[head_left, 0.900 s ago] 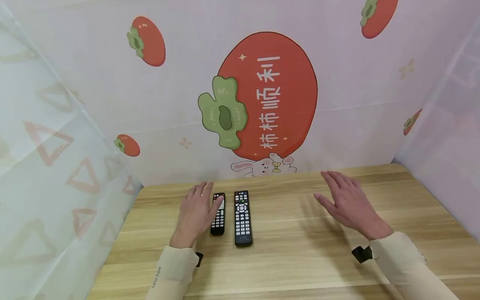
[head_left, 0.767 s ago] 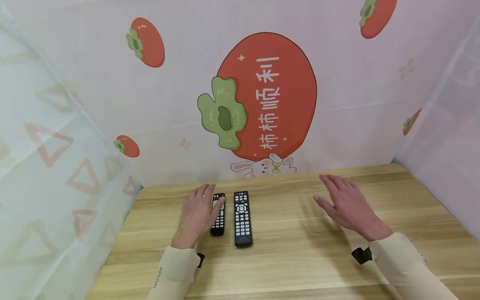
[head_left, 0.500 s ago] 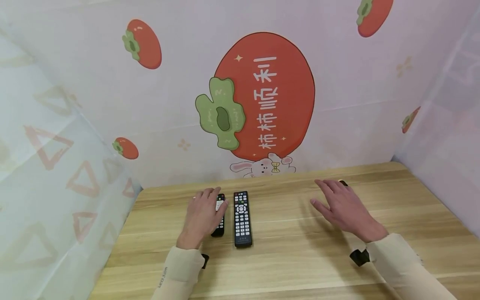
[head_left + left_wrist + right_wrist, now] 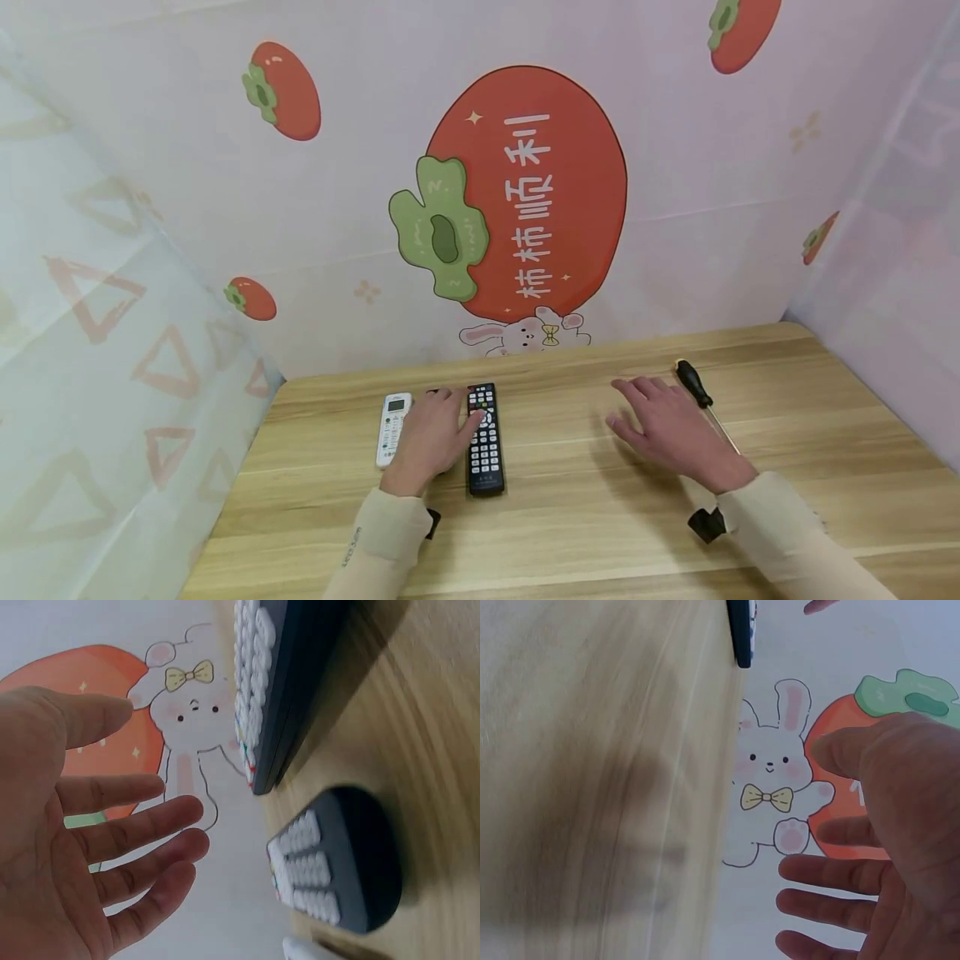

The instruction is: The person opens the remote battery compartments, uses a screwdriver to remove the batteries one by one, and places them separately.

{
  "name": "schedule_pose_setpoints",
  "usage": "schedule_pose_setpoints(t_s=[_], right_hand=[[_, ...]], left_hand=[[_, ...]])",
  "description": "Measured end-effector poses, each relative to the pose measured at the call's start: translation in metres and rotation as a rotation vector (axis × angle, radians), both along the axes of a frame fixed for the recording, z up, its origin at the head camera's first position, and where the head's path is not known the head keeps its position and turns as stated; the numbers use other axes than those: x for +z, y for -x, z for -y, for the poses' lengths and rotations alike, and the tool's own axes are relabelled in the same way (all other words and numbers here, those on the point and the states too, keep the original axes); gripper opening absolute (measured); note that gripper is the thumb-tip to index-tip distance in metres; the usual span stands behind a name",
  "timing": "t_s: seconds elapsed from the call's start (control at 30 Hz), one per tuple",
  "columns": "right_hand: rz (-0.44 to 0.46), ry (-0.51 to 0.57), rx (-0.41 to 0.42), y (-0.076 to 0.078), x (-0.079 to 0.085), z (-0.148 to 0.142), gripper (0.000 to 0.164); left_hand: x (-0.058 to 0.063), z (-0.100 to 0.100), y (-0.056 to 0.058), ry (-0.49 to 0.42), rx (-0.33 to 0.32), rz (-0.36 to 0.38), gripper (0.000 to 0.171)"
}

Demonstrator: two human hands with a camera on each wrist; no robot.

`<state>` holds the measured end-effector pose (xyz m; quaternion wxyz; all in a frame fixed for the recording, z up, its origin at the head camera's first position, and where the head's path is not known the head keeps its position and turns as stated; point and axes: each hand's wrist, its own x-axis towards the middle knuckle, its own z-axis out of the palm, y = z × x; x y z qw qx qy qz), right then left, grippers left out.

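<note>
My left hand (image 4: 431, 437) hovers over the remotes with its fingers loosely extended, holding nothing. Under its thumb side lies the long black remote control (image 4: 486, 458) with white buttons. A shorter black remote control (image 4: 367, 862) is almost wholly hidden by this hand in the head view. To the left of the hand lies a white remote control (image 4: 392, 429) with a small display. My right hand (image 4: 663, 429) is held above the table, fingers spread and nothing in them. Just beyond it lies a screwdriver (image 4: 693, 383) with a black handle, its shaft partly covered by the hand.
The wooden table (image 4: 570, 517) meets a back wall (image 4: 337, 208) printed with persimmons and a rabbit. Pale printed sheets stand at the left (image 4: 97, 375) and right sides. Dark straps show at both sleeve cuffs.
My left hand has moved right, from beside the short black remote to over it, uncovering the white remote. My right hand has shifted left and nearer, baring the screwdriver.
</note>
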<state>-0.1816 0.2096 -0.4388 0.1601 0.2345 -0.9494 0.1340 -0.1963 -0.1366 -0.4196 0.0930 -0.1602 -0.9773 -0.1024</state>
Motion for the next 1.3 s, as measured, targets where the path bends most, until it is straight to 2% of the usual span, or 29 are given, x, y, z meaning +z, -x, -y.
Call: schedule_pose_setpoints(t_s=[0.13,0.3,0.53,0.8,1.0,1.3], right_hand=[[0.018,0.006,0.015,-0.001,-0.002,0.005,0.049],[0.035,0.008,0.022,-0.004,-0.002,0.008,0.048],[0.040,-0.009,0.022,-0.005,-0.003,0.011,0.049],[0.038,-0.025,0.026,-0.006,-0.004,0.012,0.049],[0.023,-0.027,0.034,-0.005,-0.005,0.011,0.049],[0.008,-0.029,0.042,-0.005,-0.008,0.012,0.049]], left_hand=[[-0.003,-0.007,0.002,0.017,0.011,0.054,0.054],[-0.006,-0.014,0.002,0.047,0.062,0.125,0.060],[-0.015,-0.023,0.001,0.049,0.109,0.189,0.065],[-0.022,-0.030,0.002,0.014,0.154,0.233,0.070],[-0.025,-0.035,0.000,0.022,0.180,0.267,0.077],[-0.026,-0.040,0.000,-0.030,0.212,0.268,0.079]])
